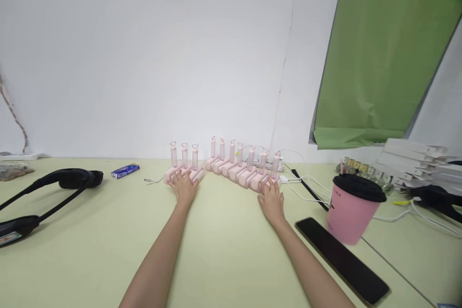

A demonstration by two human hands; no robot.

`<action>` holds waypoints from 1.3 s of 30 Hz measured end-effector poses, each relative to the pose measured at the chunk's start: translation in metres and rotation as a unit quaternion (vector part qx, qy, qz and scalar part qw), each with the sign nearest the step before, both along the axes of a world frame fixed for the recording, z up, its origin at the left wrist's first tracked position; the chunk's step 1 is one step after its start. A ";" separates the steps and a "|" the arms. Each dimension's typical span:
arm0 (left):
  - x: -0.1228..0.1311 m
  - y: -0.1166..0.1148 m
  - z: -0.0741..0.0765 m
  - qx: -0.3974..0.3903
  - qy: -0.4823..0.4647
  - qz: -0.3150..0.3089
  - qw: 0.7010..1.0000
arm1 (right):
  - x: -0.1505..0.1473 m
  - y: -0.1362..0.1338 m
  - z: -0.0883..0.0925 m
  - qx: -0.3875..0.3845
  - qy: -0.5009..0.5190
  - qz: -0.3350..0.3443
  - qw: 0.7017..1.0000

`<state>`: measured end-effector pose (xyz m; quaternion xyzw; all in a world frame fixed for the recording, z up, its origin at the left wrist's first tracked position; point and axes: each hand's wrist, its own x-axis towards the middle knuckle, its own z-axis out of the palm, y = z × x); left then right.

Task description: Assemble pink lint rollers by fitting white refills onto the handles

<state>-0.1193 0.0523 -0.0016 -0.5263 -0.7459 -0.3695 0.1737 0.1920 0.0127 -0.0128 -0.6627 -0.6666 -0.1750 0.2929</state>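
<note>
- Two rows of pink rolls with clear tubes stand on the bench [224, 231], ahead of the hands: a short row [185, 158] and a long row [234, 172].
- The long row slants from the back, near the left hand [185, 186], down to the right hand [273, 202], which is nearest its front end.
- The left hand has its fingers spread wide on top of the short row. The right hand is open too, fingertips at the last roll.
- Fingers hide some roll ends. I can't tell if tubes and rolls are joined.
</note>
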 end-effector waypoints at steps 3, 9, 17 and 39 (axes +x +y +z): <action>-0.001 -0.005 0.002 -0.021 -0.013 -0.003 1.000 | 0.003 -0.006 0.003 0.030 0.028 0.030 0.999; -0.001 -0.009 0.003 -0.034 0.009 0.006 0.999 | 0.004 -0.021 0.017 0.054 0.128 0.016 0.990; -0.012 0.008 -0.001 -0.025 0.017 0.030 0.999 | 0.005 -0.024 0.017 0.124 0.192 -0.085 0.970; 0.073 -0.035 0.012 -0.020 -0.310 -0.466 0.828 | -0.043 -0.053 0.052 0.113 0.526 0.225 0.812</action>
